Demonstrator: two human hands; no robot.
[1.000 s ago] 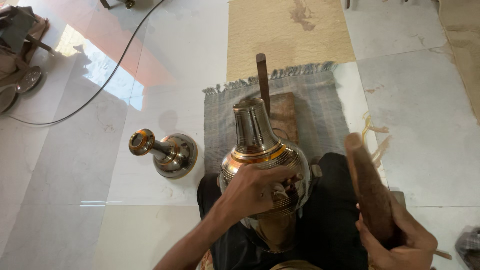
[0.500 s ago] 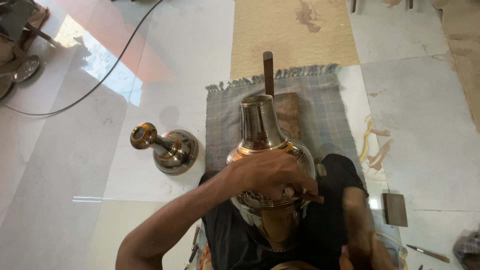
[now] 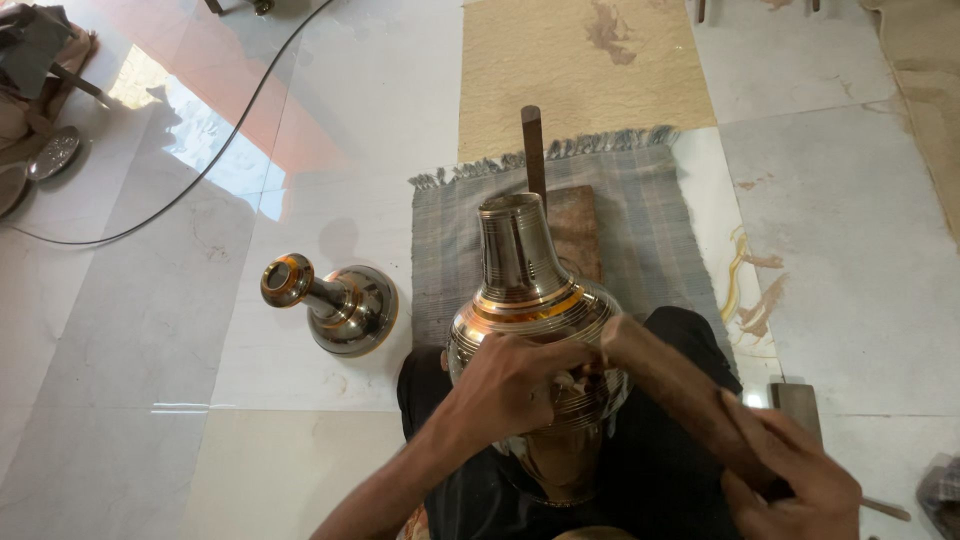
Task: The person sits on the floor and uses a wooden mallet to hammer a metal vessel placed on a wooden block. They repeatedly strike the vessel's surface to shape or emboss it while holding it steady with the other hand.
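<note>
Head view, looking straight down at the lap.

Brass pot (image 3: 535, 320), polished with banded rings, lies tilted across the person's legs. Long axis runs roughly along the line from lap to mat. The neck and open mouth point away from the person, toward the top of the picture and slightly left. The round belly sits nearest the body, over the dark trousers.

Left hand (image 3: 510, 385) is pressed on the belly, fingers curled together against the metal. There seems to be a small pale scrap under the fingertips, cloth or paper, can't tell which. Reads as bracing or rubbing the shoulder of the pot.

Right hand (image 3: 795, 485) is closed around a wooden mallet (image 3: 670, 385), fingers wrapped tight on the shaft. The far end of it meets the belly right beside the left hand.

My read: surface work on the belly is in hand, tool at the metal. Next move needs the pot held steady on the lap. Round belly, slick finish, so it will want to roll. Left hand has to keep it pinned while the mallet works.

Around it: grey fringed mat (image 3: 640, 220) under the pot's neck. On the mat lies a wooden block (image 3: 578, 225) with a dark rod (image 3: 534, 150) sticking out past the fringe. A second brass piece (image 3: 335, 305), bell-shaped with a knob, stands on the marble floor (image 3: 150, 350) to the left, well apart. A black cable (image 3: 230, 150) runs across the floor. A small dark block (image 3: 797, 405) lies at right.
</note>
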